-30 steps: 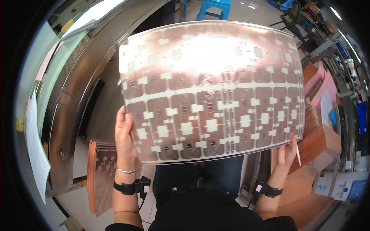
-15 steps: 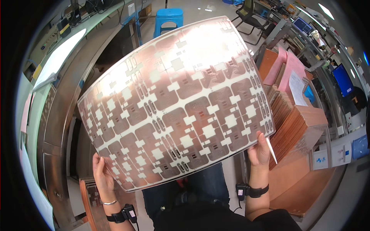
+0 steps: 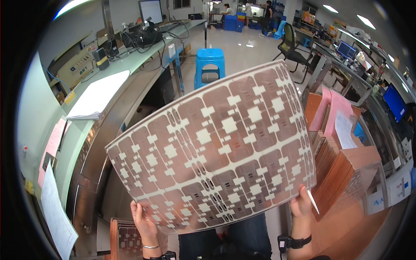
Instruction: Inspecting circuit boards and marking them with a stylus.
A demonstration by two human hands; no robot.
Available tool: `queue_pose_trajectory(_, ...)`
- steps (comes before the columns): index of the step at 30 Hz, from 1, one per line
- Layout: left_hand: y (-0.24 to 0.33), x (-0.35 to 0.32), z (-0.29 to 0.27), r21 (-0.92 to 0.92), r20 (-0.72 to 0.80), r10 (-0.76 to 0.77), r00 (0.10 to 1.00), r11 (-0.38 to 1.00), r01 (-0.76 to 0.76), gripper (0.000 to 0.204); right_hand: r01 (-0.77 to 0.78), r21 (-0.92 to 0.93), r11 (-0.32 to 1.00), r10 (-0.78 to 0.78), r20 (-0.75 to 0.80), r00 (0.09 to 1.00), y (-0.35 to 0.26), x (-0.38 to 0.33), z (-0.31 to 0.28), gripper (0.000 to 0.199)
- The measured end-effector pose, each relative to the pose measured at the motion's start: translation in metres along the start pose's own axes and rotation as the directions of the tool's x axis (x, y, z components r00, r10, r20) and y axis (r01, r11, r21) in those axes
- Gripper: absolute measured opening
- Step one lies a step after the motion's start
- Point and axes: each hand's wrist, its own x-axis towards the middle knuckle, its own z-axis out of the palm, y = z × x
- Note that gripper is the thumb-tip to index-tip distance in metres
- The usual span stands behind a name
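Note:
A large copper-brown circuit board panel (image 3: 225,127) with pale pads and slots is held tilted in front of me, its far left corner lower in view than its far right one. My left hand (image 3: 144,223) grips its near left edge, thumb on the upper face. At the near right edge my right hand (image 3: 301,203) pinches the panel between thumb and fingers. A thin white pointed stick (image 3: 313,202) juts out beside that hand, apparently held in it too. The fingers beneath the panel are hidden.
To the right stands a stack of copper-coloured panels (image 3: 331,177) with pink sheets (image 3: 333,113) and a paper on top. More panels (image 3: 128,240) stand low at the left. A pale green bench (image 3: 143,65) holds white papers (image 3: 102,93); beyond are a blue stool (image 3: 209,67) and a chair (image 3: 291,47).
The view has tilted up, showing more of the room and people far back. The panel sits lower and further right in view, and the bright glare on it is gone. Both hands keep their grip.

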Motion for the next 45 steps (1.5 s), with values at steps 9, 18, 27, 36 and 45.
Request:
queue_pose_trajectory(9, -0.004, 0.003, -0.004, -0.034, 0.028, 0.035, 0.999, 0.999, -0.034, 0.013, 0.024, 0.005, 1.0, -0.024, 0.075, 0.997, 0.005, 0.0, -0.009, 0.051)
queue_pose_trajectory(18, 0.008, -0.001, 0.0, -0.101, 0.045, 0.038, 0.998, 0.994, -0.034, 0.014, -0.008, 0.049, 0.999, 0.009, -0.006, 1.0, 0.011, 0.002, -0.017, 0.05)
queue_pose_trajectory(27, 0.025, -0.008, 0.004, -0.162, 0.106, -0.063, 0.992, 0.984, 0.08, 0.018, 0.008, 0.062, 0.998, -0.008, -0.006, 1.0, 0.015, 0.007, -0.035, 0.04)
queue_pose_trajectory(36, 0.015, -0.004, 0.001, -0.101, 0.102, -0.137, 0.985, 0.984, 0.148, 0.014, 0.021, 0.061, 0.998, -0.018, -0.05, 0.999, 0.013, -0.001, -0.019, 0.04)
queue_pose_trajectory(45, -0.025, -0.033, 0.112, -0.353, 0.327, -0.374, 0.868, 0.803, 0.48, 0.018, 0.213, -0.234, 0.949, -0.222, -0.012, 0.975, 0.058, -0.06, 0.113, 0.048)
